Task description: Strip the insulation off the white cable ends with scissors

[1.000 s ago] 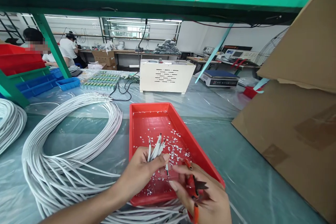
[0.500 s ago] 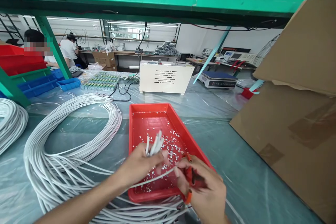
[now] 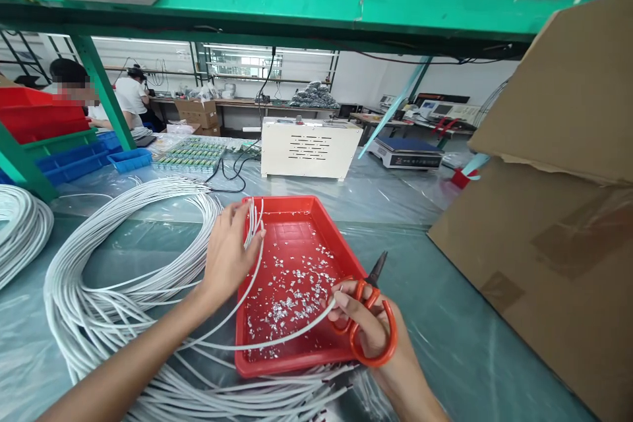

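Note:
A red tray [image 3: 346, 231] holds scattered silvery scraps. Over its left edge, my left hand [image 3: 230, 250] is closed around several white cable ends [image 3: 254, 217] that point upward. At the tray's right side, my right hand [image 3: 370, 323] has orange-handled scissors [image 3: 388, 343] looped over its fingers, dark blades pointing up and away. Its thumb and fingertips also pinch the end of one white cable [image 3: 277, 341], which curves across the tray. A big coil of white cables [image 3: 74, 264] lies to the left, its loose ends running below the tray.
Behind the tray stands a cream metal box [image 3: 309, 148], with a scale [image 3: 405, 153] to its right. A large cardboard box [image 3: 558, 244] fills the right side. Blue bins [image 3: 129, 159] and circuit boards [image 3: 190, 155] sit at back left. A green shelf beam [image 3: 316, 3] crosses above; people sit beyond.
My left hand has moved up and left with its cable ends, to the tray's left edge. My right hand has turned, so the scissors show clearly, and the single cable now bows across the tray.

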Motion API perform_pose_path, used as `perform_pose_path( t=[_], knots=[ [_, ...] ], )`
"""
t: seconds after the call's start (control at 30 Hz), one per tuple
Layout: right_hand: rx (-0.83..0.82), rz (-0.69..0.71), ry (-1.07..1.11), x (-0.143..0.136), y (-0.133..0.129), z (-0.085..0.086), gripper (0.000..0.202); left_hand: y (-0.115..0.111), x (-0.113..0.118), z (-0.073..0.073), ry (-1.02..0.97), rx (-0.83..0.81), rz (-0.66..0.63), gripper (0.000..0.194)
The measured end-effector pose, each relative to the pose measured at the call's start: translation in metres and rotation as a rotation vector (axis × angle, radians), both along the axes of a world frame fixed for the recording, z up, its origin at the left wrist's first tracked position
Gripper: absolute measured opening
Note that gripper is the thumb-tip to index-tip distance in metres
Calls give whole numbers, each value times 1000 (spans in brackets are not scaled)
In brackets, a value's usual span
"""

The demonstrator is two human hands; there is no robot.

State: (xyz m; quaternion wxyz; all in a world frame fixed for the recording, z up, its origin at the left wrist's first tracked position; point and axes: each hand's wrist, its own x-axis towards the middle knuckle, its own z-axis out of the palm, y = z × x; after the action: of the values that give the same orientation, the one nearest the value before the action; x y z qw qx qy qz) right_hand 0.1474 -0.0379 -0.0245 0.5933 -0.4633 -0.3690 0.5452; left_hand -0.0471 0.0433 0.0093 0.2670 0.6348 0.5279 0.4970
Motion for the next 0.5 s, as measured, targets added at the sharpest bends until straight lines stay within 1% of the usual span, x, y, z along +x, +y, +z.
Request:
perform_pose_path(
  t=[0.03, 0.07, 0.1, 0.13, 0.17, 0.2, 0.23, 0.3, 0.37, 0.43, 0.5],
  knots=[
    [4, 0, 5, 1, 0, -1, 25, -17, 5, 2, 63, 37, -58, 28],
    [13, -11, 13, 2, 0, -3, 25, -35, 11, 3, 97, -19, -180, 19],
    [25, -31, 22, 3, 0, -4, 24, -53, 17, 2, 83, -154, -323, 25],
    [37, -54, 33, 3, 0, -5, 24, -69, 24, 0, 30, -328, -468, 31],
    [42, -71, 44, 4, -1, -5, 24, -82, 31, -3, -61, -511, -568, 32],
    [42, -79, 56, 4, -1, -6, 23, -92, 38, -7, -173, -687, -638, 32],
    [34, -76, 72, 4, -2, -6, 24, -99, 44, -11, -294, -792, -682, 36],
    [16, -54, 102, 4, -3, -6, 24, -103, 55, -18, -527, -786, -660, 42],
    [13, -9, 131, 4, -5, -5, 23, -99, 61, -23, -708, -718, -593, 38],
    [26, 47, 164, 3, -5, -5, 19, -94, 65, -24, -805, -664, -530, 29],
    [60, 105, 172, 3, -4, -5, 17, -90, 65, -24, -830, -612, -475, 23]
  ],
)
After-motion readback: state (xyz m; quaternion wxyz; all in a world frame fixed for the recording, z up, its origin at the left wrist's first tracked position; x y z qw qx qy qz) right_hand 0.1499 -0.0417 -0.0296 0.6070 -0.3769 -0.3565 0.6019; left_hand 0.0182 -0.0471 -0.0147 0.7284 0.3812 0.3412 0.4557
